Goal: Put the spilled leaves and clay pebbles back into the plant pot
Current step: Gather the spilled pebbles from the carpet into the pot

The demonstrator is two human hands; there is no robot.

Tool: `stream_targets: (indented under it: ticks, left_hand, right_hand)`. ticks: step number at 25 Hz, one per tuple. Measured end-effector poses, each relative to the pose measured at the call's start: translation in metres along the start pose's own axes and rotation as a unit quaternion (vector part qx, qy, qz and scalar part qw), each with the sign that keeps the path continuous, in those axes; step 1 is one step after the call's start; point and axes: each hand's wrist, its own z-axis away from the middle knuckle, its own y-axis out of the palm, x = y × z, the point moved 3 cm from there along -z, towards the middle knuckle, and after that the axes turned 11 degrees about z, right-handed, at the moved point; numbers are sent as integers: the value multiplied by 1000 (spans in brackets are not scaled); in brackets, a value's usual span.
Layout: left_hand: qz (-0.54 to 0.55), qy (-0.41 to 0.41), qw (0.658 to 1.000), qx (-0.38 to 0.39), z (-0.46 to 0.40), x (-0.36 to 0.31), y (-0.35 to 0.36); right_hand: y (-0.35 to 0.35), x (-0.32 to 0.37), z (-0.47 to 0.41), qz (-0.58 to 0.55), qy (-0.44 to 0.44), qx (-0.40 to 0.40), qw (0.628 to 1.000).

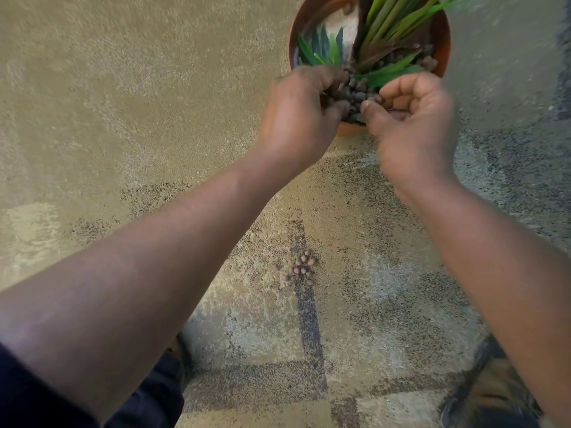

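Nearest the viewer, the person's dark trouser leg (145,390) and a patterned shoe (491,393) rest on the speckled beige carpeted floor (92,103). Farther out, between the two forearms, a small cluster of round brown clay pebbles (302,268) lies on the floor, well apart from the pot; these remain to be gathered. Beyond, the left hand (298,114) and right hand (414,118) meet over the near rim of the round terracotta-coloured plastic plant pot (445,35). Both sets of fingers are curled inward, cupping a handful of dark clay pebbles (355,94) between them, with a strip of green leaf seemingly caught below. Inside the pot, loose green leaves (327,47) lie beside the upright stems of the plant (389,23).

The step in hand appears to be the release of this handful. It is best done by carrying the cupped hands fully past the rim, lowering them close to the surface, and parting the fingers gradually, so that no pebble bounces back onto the floor.
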Motion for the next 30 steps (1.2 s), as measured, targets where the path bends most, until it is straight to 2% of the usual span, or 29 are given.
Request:
stream_targets:
  ticks: [5,8,10,12,14,16,19,21,24,30]
  left_hand:
    - [6,-3,1000,-4,-2,5,0]
    - [50,32,998,-36,10,5,0]
    - [41,65,995,-62,37,13,1]
    - [4,19,1000,-20,72,39,5]
    - [-77,-108,986,100,110,77,10]
    - [-125,-198,945,229,148,108,13]
    - [-139,-218,905,337,185,129,22]
    - [-171,-203,898,352,196,136,31]
    - [-219,-166,894,354,209,143,43]
    - [-188,-99,926,313,214,147,44]
  right_hand:
    - [6,-3,1,16,-3,2,1000]
    - [5,0,24,74,-113,-49,990]
    - [8,-5,48,90,-170,-67,979]
    - [15,-25,70,110,-153,-10,982]
    - [29,-54,90,170,-96,119,973]
    - [46,-85,113,252,-45,263,930]
    - [65,-110,147,307,-71,379,870]
    - [71,-117,162,310,-91,406,855]
    - [74,-118,168,348,-134,402,836]
    - [78,-111,173,377,-203,432,793]
